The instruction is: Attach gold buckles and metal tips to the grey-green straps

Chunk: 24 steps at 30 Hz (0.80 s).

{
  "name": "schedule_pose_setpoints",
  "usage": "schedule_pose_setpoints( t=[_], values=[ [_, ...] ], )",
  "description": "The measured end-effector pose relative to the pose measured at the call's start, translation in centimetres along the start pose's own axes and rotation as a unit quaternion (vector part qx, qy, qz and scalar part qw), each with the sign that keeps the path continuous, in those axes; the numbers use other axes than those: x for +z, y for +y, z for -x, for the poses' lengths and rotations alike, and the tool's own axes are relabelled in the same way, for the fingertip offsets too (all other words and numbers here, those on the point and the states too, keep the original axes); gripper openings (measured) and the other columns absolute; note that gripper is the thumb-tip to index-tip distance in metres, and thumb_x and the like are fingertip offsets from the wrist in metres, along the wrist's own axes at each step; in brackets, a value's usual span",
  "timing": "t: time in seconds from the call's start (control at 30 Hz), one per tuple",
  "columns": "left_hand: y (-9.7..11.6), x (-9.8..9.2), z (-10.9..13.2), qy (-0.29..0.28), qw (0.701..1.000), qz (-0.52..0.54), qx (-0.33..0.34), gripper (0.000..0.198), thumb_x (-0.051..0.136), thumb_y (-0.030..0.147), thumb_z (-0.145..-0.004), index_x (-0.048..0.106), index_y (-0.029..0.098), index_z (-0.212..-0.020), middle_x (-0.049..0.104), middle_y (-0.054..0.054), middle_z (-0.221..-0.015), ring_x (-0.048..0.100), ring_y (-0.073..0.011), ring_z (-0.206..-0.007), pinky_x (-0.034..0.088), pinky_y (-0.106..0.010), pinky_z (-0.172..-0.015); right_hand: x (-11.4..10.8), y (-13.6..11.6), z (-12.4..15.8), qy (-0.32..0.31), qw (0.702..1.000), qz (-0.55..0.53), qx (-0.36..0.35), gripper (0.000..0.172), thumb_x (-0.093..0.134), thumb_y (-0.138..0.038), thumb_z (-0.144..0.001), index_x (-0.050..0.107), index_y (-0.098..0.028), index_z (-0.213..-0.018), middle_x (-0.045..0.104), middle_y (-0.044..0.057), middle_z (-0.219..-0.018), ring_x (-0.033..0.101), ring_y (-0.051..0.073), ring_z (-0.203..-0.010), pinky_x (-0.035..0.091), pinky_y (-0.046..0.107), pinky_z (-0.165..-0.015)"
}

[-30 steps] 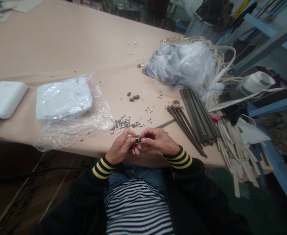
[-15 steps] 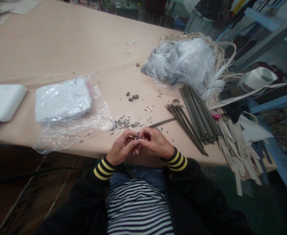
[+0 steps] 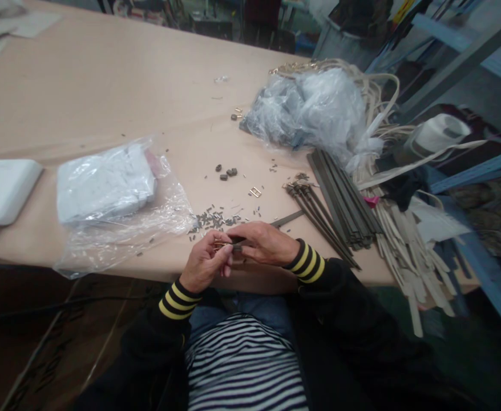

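Note:
My left hand [image 3: 201,262] is closed, its thumb and fingers pinching a small gold buckle [image 3: 219,244] at the table's front edge. A dark strap [image 3: 288,218] runs from behind my right hand [image 3: 265,244] towards the right; its near end seems to meet the buckle, partly hidden by fingers. My right hand's fingers are curled over that strap end, with the thumb below. Just beyond the hands lie many small metal clips [image 3: 216,220]. A loose gold buckle [image 3: 255,192] and several dark strap loops [image 3: 231,172] rest farther back.
On the right are finished-looking dark straps with buckles [image 3: 312,205], a stack of flat dark straps [image 3: 340,200] and pale strips [image 3: 408,245]. A clear plastic bag [image 3: 314,105] sits behind them. To the left are a wrapped white packet [image 3: 105,182] and a white power bank [image 3: 8,188].
My right hand has shifted slightly left and turned, its fingers now flatter over the strap end. My left hand still pinches the buckle. The whole view has shifted a little.

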<state>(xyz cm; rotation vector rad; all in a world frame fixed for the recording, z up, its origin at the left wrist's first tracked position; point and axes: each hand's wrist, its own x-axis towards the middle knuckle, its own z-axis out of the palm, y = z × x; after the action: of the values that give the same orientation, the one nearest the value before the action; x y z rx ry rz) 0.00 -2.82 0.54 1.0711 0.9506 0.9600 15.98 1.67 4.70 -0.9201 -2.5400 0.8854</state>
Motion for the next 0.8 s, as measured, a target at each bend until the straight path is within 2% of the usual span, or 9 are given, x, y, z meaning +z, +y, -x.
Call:
schedule_pose_setpoints(
  t=[0.1,0.27,0.5,0.67,0.8],
  values=[
    [-0.1,0.2,0.1,0.019,1.0,0.009,0.004,0.026,0.057,0.037,-0.072,0.041,0.017,-0.08,0.052,0.009,-0.048,0.048,-0.005,-0.032,0.037,-0.013,-0.031,0.1,-0.3,-0.4,-0.001,0.999,-0.005,0.043,0.012,0.049,-0.012,-0.074,0.058,-0.014,-0.082,0.06,0.003,-0.072,0.052,0.012,-0.065,0.039,0.022,-0.061],
    [-0.1,0.7,0.0,0.049,0.999,-0.014,0.006,0.026,0.056,0.035,-0.072,0.045,0.015,-0.086,0.052,0.008,-0.046,0.049,-0.0055,-0.032,0.037,-0.013,-0.031,-0.2,-0.3,0.1,0.023,0.997,0.022,0.076,0.006,0.052,-0.013,-0.07,0.055,-0.014,-0.075,0.05,-0.002,-0.06,0.043,0.009,-0.054,0.033,0.02,-0.053],
    [0.0,0.8,-0.1,0.068,0.997,-0.022,-0.01,0.027,0.056,0.036,-0.07,0.045,0.014,-0.082,0.053,0.007,-0.046,0.049,-0.0061,-0.031,0.038,-0.014,-0.03,0.1,-0.4,0.2,-0.003,0.996,-0.011,0.091,0.015,0.051,-0.012,-0.071,0.054,-0.014,-0.085,0.052,-0.002,-0.064,0.045,0.008,-0.056,0.034,0.019,-0.055],
    [0.1,1.0,-0.2,0.109,0.993,-0.035,-0.005,0.024,0.054,0.035,-0.071,0.046,0.014,-0.08,0.051,0.007,-0.044,0.046,-0.0053,-0.03,0.035,-0.013,-0.029,-0.1,-0.4,0.8,0.012,0.994,-0.019,0.107,0.01,0.054,-0.012,-0.07,0.054,-0.014,-0.08,0.05,-0.003,-0.061,0.044,0.008,-0.055,0.033,0.019,-0.054],
    [-0.1,1.3,-0.4,0.12,0.992,-0.048,-0.008,0.022,0.054,0.033,-0.071,0.045,0.015,-0.078,0.051,0.008,-0.045,0.046,-0.0054,-0.03,0.035,-0.013,-0.029,-0.5,-0.3,1.4,0.015,0.991,-0.051,0.119,0.01,0.057,-0.013,-0.071,0.053,-0.014,-0.08,0.051,-0.002,-0.063,0.046,0.008,-0.058,0.035,0.019,-0.056]
  ],
)
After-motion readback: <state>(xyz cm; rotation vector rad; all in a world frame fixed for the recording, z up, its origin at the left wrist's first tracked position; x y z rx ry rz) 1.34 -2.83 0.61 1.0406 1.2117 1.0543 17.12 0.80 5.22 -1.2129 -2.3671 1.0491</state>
